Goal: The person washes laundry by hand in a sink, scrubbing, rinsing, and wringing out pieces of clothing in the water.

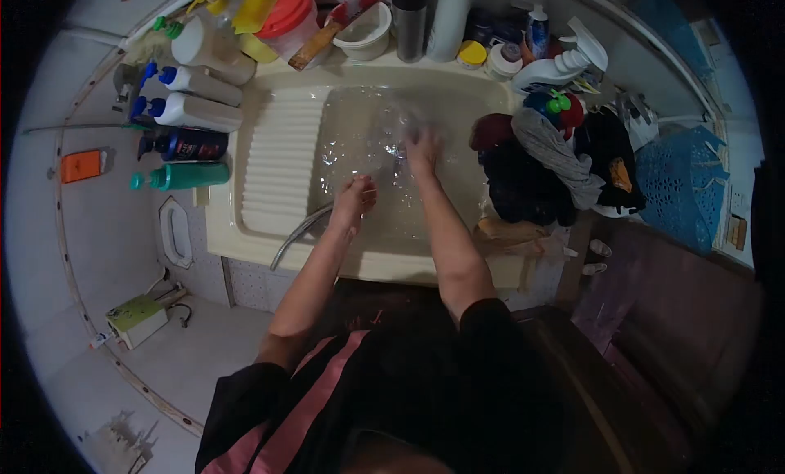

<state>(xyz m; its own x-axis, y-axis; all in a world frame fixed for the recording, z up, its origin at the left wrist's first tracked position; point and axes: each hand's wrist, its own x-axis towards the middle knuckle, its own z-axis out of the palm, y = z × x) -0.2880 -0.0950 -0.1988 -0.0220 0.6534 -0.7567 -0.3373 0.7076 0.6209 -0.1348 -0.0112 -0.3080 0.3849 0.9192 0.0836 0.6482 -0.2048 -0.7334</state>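
Note:
My left hand [356, 197] is over the left part of the sink basin, its fingers curled around something I cannot make out. A grey flexible hose [301, 231] crosses the front rim and reaches that wrist; its far end is hidden. My right hand [423, 152], blurred, is at the water in the middle of the basin [462, 188]. Just beyond its fingers, something clear or bubbly shows in the water, too smeared to name. A ribbed washboard surface [280, 155] forms the sink's left side.
Pump bottles [196, 112] line the left edge. Behind the basin stand a red-lidded tub [289, 16], a white bowl [364, 34] and a spray bottle [564, 65]. Dark and grey clothes [536, 167] are heaped on the right edge, beside a blue basket [679, 184].

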